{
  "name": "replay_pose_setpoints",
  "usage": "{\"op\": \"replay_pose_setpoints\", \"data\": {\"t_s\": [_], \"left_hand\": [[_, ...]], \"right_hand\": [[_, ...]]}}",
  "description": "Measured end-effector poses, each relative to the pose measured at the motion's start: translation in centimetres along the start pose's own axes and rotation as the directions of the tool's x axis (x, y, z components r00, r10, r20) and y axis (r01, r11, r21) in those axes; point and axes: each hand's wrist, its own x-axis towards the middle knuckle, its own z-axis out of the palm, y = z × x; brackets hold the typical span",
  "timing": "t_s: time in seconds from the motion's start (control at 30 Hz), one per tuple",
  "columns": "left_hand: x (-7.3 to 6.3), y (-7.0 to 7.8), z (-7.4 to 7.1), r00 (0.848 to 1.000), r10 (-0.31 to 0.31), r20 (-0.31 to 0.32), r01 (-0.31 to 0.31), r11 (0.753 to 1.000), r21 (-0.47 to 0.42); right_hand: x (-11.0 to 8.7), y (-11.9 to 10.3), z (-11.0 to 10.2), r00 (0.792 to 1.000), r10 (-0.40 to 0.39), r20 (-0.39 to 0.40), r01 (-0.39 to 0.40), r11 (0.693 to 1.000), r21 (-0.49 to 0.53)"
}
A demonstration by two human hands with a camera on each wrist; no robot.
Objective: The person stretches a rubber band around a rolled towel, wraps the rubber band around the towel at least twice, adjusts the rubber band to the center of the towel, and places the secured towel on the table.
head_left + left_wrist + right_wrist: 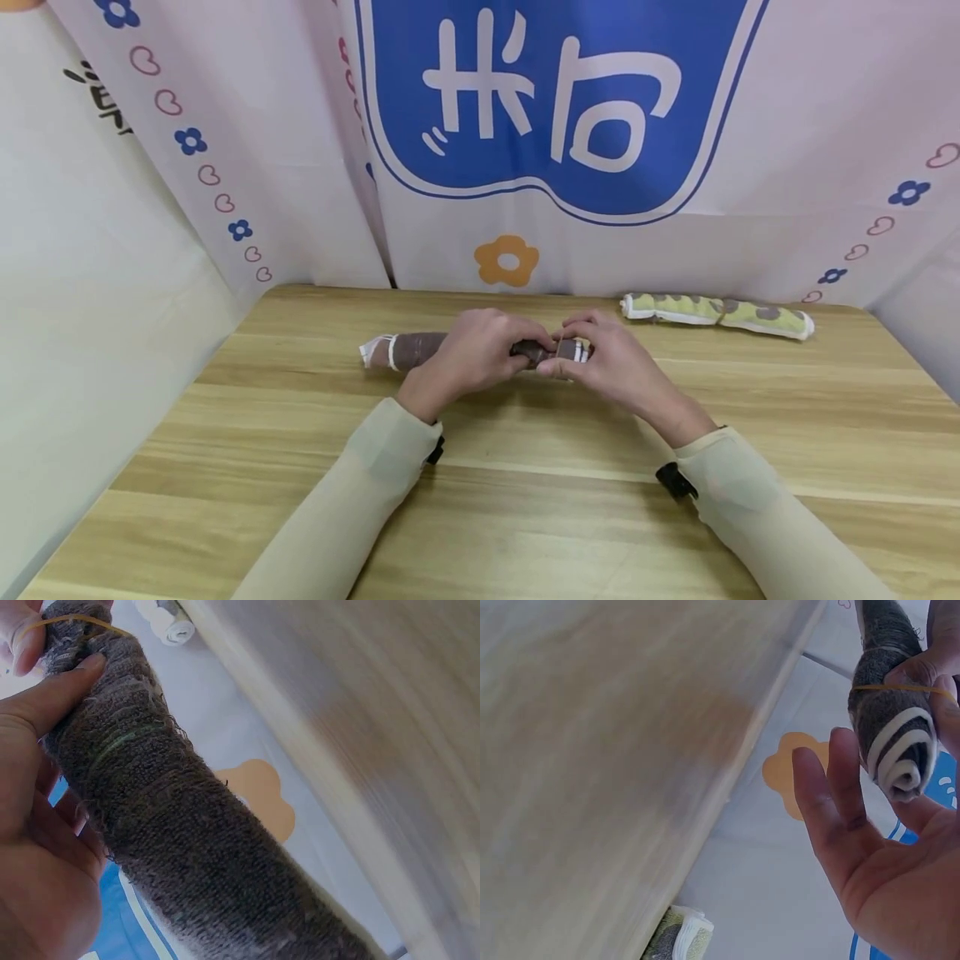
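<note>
A rolled brown towel (420, 350) lies crosswise over the table, white-edged at its left end. My left hand (480, 350) grips it right of its middle, the thumb pressing on the terry cloth in the left wrist view. At the roll's right end my right hand (618, 358) holds a thin tan rubber band (892, 688) with thumb and forefinger. The band runs across the towel near that end and is stretched toward the fingers. The right wrist view shows the white spiral of the towel's end (906, 776), with other right fingers extended beside it.
A second rolled towel (682, 309), yellow-green with brown spots, lies at the back right of the wooden table (487, 517), a band around its middle. Behind the table hangs a white printed cloth (435, 242) with a blue sign.
</note>
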Motion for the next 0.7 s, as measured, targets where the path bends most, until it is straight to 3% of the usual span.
{"op": "replay_pose_setpoints", "data": {"t_s": [0.47,0.7], "left_hand": [[0.08,0.47,0.41,0.996,0.046,-0.072,-0.046,0.999,-0.007],[0.12,0.41,0.62,0.996,0.067,-0.066,-0.069,0.997,-0.030]], "right_hand": [[0.06,0.08,-0.01,1.000,0.023,0.016,-0.023,1.000,0.013],[-0.01,0.02,-0.19,0.999,0.027,0.021,-0.027,0.999,0.022]]}}
